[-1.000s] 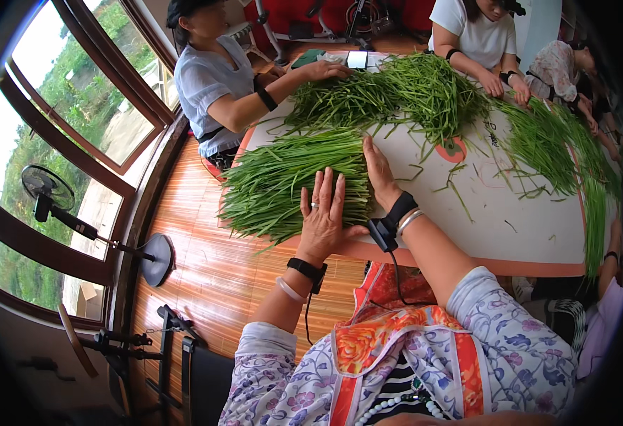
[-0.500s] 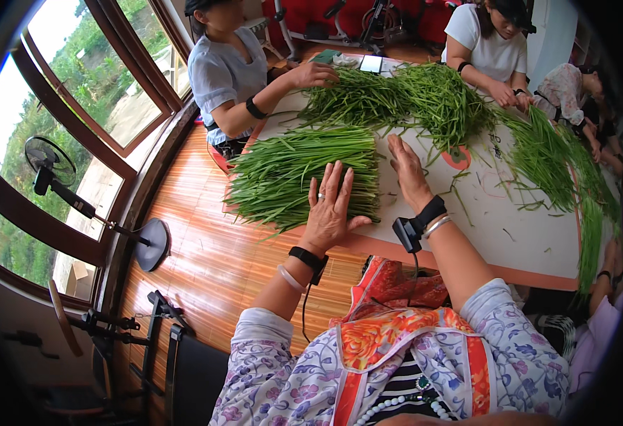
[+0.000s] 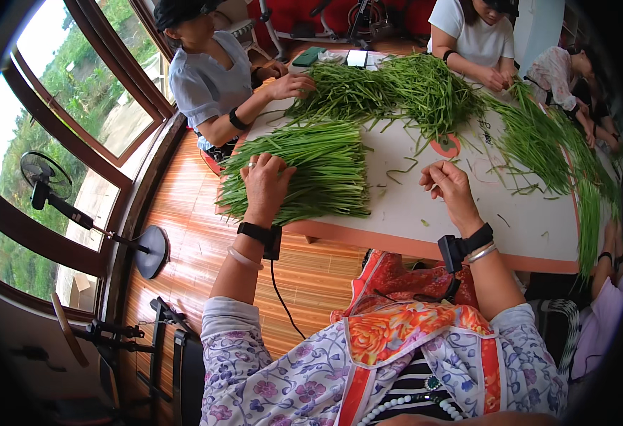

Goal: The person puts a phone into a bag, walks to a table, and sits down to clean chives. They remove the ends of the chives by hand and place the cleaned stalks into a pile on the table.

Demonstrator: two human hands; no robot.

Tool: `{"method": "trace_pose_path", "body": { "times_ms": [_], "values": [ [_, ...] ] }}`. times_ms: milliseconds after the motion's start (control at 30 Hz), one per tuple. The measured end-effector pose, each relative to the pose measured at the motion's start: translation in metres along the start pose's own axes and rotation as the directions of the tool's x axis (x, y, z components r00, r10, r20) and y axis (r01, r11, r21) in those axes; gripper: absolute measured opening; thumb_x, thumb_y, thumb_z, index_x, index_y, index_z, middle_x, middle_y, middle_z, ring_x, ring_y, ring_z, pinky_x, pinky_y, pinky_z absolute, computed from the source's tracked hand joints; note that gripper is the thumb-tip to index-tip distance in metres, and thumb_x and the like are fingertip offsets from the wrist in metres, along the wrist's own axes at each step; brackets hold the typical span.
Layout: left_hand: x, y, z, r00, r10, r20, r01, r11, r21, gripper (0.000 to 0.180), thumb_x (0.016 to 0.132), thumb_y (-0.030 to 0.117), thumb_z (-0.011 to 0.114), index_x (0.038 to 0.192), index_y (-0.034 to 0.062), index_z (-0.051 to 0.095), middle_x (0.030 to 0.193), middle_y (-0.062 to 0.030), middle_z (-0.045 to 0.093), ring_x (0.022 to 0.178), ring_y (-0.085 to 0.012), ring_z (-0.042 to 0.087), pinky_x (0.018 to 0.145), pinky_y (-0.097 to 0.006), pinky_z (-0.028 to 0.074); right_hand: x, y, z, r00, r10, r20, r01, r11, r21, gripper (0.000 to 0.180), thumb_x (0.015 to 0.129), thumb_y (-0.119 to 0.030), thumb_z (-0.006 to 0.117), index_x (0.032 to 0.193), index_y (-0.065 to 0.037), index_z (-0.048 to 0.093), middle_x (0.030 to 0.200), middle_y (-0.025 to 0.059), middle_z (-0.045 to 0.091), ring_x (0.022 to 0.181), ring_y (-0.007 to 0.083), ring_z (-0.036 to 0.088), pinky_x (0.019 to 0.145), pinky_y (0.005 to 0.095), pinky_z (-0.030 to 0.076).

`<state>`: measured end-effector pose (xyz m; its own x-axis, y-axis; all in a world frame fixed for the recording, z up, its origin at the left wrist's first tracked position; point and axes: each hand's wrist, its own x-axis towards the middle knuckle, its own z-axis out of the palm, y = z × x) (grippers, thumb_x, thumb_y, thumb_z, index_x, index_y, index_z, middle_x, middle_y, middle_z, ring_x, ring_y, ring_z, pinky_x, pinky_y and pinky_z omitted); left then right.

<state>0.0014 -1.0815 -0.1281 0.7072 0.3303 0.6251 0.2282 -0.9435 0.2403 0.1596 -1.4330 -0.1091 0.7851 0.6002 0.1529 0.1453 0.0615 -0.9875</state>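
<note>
A broad, neatly lined-up pile of garlic chives point(image 3: 325, 167) lies at the near left of the table, pale cut ends facing right. My left hand point(image 3: 265, 186) is on its leafy left part, fingers curled down into the leaves and thumb out to the side; the fingertips are hidden. To the right of the pile, my right hand point(image 3: 452, 190) is held over the white tabletop point(image 3: 403, 220), apart from the chives. Its fingers are bent in toward the thumb, and whether anything tiny is between them cannot be made out.
Looser heaps of chives point(image 3: 432, 96) cover the far side, and more point(image 3: 531, 153) lie along the right edge. A person in light blue point(image 3: 215, 82) sits at the far left, another in white point(image 3: 471, 35) opposite. A fan point(image 3: 45, 181) stands by the windows.
My left hand has gone left from near the cut ends onto the leaves, its fingers curling. My right hand has moved away to the right, and its straight fingers have bent in.
</note>
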Motion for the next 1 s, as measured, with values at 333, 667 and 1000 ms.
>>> {"method": "trace_pose_path", "body": {
  "times_ms": [333, 667, 1000],
  "values": [
    [0.024, -0.041, -0.012, 0.972, -0.036, 0.233, 0.089, 0.970, -0.224, 0.014, 0.076, 0.023, 0.077, 0.079, 0.0113, 0.071, 0.078, -0.0012, 0.062, 0.080, -0.0221, 0.061, 0.080, -0.040, 0.033, -0.026, 0.000, -0.013, 0.999, -0.025, 0.036, 0.029, 0.991, -0.130, 0.016, 0.097, -0.016, 0.056, 0.095, -0.003, 0.063, 0.079, 0.0017, 0.066, 0.069, 0.0057, 0.057, 0.057, 0.0198, 0.045],
    [0.024, -0.015, -0.009, 0.968, -0.046, 0.246, 0.101, 0.971, -0.218, 0.019, 0.074, 0.025, 0.076, 0.076, 0.0074, 0.071, 0.077, -0.0060, 0.063, 0.075, -0.0255, 0.062, 0.070, -0.041, 0.041, -0.033, 0.004, -0.011, 0.998, 0.003, 0.055, 0.007, 0.985, -0.172, 0.014, 0.096, -0.015, 0.058, 0.097, -0.003, 0.063, 0.079, 0.0015, 0.066, 0.071, 0.0053, 0.057, 0.057, 0.0199, 0.044],
    [0.046, -0.046, -0.012, 0.927, -0.023, 0.375, 0.115, 0.968, -0.223, 0.016, 0.073, 0.021, 0.075, 0.079, 0.0064, 0.071, 0.072, -0.0109, 0.067, 0.069, -0.0277, 0.066, 0.066, -0.039, 0.050, -0.041, 0.010, -0.012, 0.998, 0.020, 0.061, -0.006, 0.976, -0.217, 0.012, 0.096, -0.012, 0.057, 0.099, -0.002, 0.063, 0.080, 0.0022, 0.066, 0.071, 0.0063, 0.057, 0.060, 0.0208, 0.046]
  ]
}}
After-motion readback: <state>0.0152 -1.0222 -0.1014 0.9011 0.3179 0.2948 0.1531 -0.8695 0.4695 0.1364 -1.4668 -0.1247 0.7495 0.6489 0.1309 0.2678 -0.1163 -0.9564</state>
